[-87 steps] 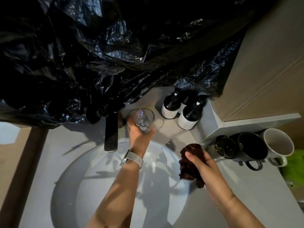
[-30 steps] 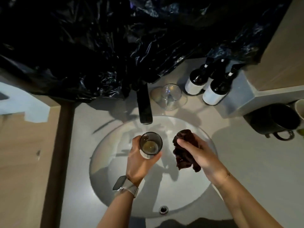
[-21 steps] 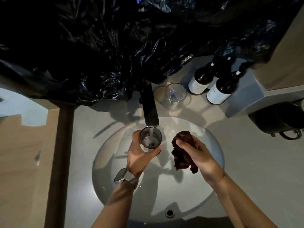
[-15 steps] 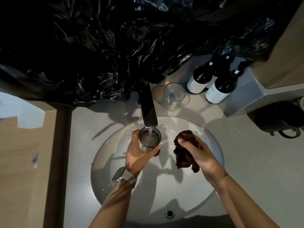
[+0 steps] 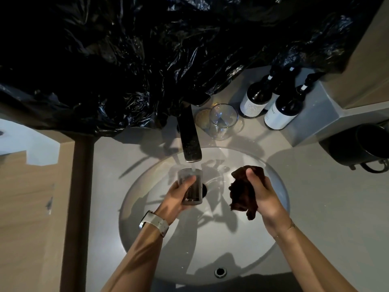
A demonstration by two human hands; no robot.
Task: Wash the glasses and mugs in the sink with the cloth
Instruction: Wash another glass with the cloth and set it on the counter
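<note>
Glasses and mugs are only partly washed, as I judge it. One dark smoky tumbler glass [image 5: 191,187] is under the flat dark metal tap [image 5: 189,138], over the round white sink basin [image 5: 134,207], and a thin stream of water falls onto its rim. The left hand [image 5: 179,197] has its fingers and thumb curled around this tumbler and holds it tilted, mouth toward the tap. So this glass is in the rinsing step, and the rubbing with the cloth seems not yet done on it.

The right hand [image 5: 263,197] grips the dark brown crumpled cloth [image 5: 244,192], thumb pressed on top. The cloth hangs over the basin, right of the tap's outlet, near the tumbler but not touching it.

A clear round drinking glass [image 5: 223,121] stands upright on the grey desk [image 5: 315,197], just right of the tap; whether it is already washed, I cannot tell. A black mug with a handle [image 5: 362,146] waits far right of the tap, well apart from both hands, probably still to wash. Other mugs I cannot see.
</note>
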